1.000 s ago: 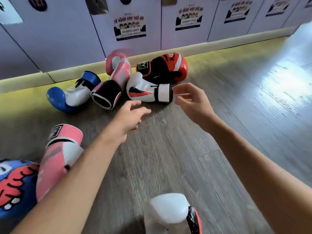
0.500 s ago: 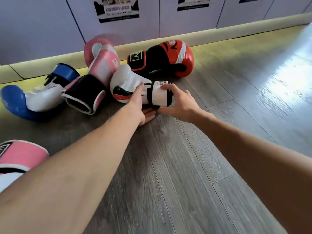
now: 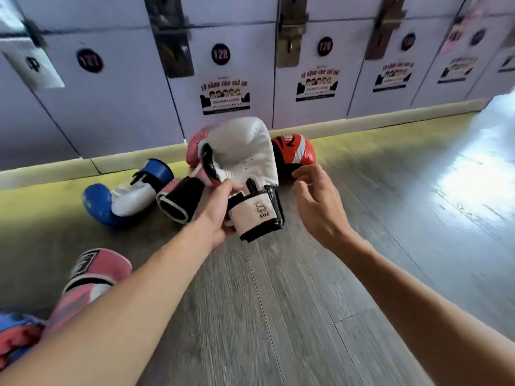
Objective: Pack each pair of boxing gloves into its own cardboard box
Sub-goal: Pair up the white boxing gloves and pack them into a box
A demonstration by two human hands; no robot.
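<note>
My left hand (image 3: 216,211) grips a white boxing glove (image 3: 245,160) at its wrist and holds it upright above the floor, cuff toward me. My right hand (image 3: 317,201) hovers just right of the cuff, fingers loosely curled, holding nothing. Behind the white glove lie a red and black glove (image 3: 298,154) and a pink glove with a black cuff (image 3: 181,199). A blue and white glove (image 3: 122,196) lies to the left. Another pink glove (image 3: 92,280) lies near my left forearm. No cardboard box is in view.
A row of pale lockers (image 3: 250,65) with stickers runs along the back, over a yellowish skirting (image 3: 390,118). A blue and red patterned item (image 3: 14,335) sits at the lower left edge. Grey wood floor (image 3: 278,316) stretches toward me and to the right.
The white glove has been lifted off the floor and turned upright in my left hand. My right hand has let go of its cuff and drawn slightly right.
</note>
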